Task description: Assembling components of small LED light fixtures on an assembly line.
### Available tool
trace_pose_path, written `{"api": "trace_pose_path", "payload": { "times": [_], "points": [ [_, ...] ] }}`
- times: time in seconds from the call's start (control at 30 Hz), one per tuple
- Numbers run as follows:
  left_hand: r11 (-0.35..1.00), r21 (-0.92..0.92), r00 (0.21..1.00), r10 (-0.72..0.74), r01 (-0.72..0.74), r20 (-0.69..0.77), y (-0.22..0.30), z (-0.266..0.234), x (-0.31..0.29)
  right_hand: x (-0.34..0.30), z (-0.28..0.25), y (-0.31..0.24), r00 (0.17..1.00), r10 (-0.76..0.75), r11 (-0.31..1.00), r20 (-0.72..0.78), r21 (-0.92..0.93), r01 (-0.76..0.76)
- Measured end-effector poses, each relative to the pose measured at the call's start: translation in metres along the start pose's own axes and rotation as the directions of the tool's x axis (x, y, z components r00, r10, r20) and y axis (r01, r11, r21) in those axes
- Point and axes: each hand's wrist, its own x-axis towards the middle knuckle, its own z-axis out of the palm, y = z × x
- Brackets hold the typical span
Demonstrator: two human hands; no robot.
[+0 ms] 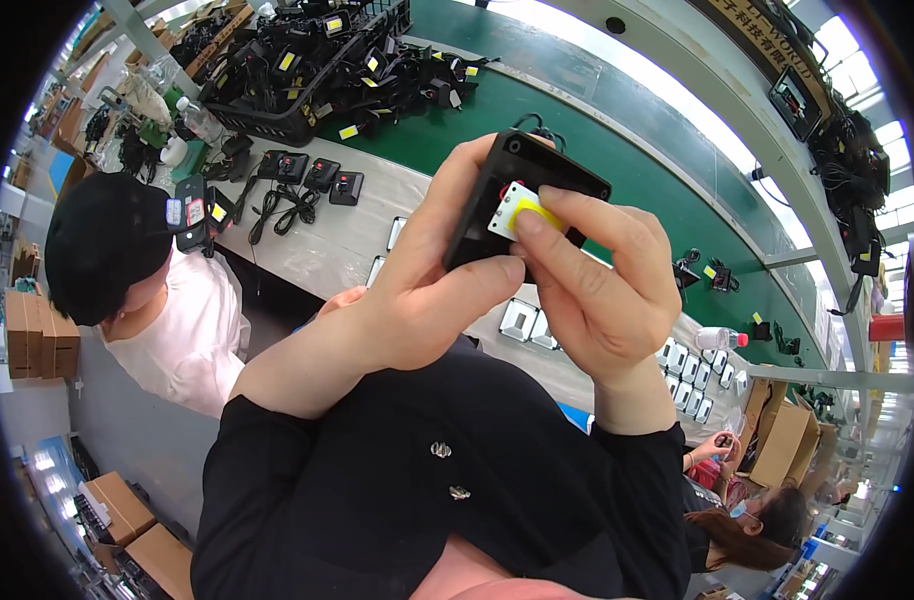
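My left hand [407,300] is closed round a black rectangular housing [477,210], with its thumb along the near edge. The housing is tilted, its hollow side toward me, and a dark cable [539,128] shows behind its far edge. Between the thumb and index finger of my right hand [617,285] is a small white LED board [507,210] with a yellow patch. It lies over the opening of the housing, and a bit of red wire shows at its edge. My right fingertips cover part of the board and the inside of the housing.
Ahead runs a green conveyor belt [577,115]. A black crate [287,125] at the far left is heaped with cabled lamps. Rows of small white-faced units [687,380] and a clear bottle [715,339] stand at right. One person [177,310] works at left, another [757,520] at lower right.
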Motion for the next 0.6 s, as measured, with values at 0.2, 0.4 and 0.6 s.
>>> {"api": "trace_pose_path", "payload": {
  "times": [0.2, 0.4, 0.6],
  "points": [
    [0.994, 0.112, 1.000, 0.007, -0.006, -0.003, -0.002, 0.000, 0.000, 0.010, -0.008, -0.007, 0.991, 0.067, 0.998, 0.115, -0.027, -0.064],
    [0.976, 0.215, 0.998, -0.017, 0.028, -0.056, -0.002, 0.004, -0.005, 0.007, -0.009, -0.006, 0.982, 0.111, 0.994, 0.154, -0.013, -0.110],
    [0.937, 0.348, 1.000, -0.018, 0.022, -0.015, 0.001, -0.003, -0.002, -0.004, -0.001, 0.011, 0.989, 0.008, 1.000, 0.144, -0.003, -0.008]
  ]
}}
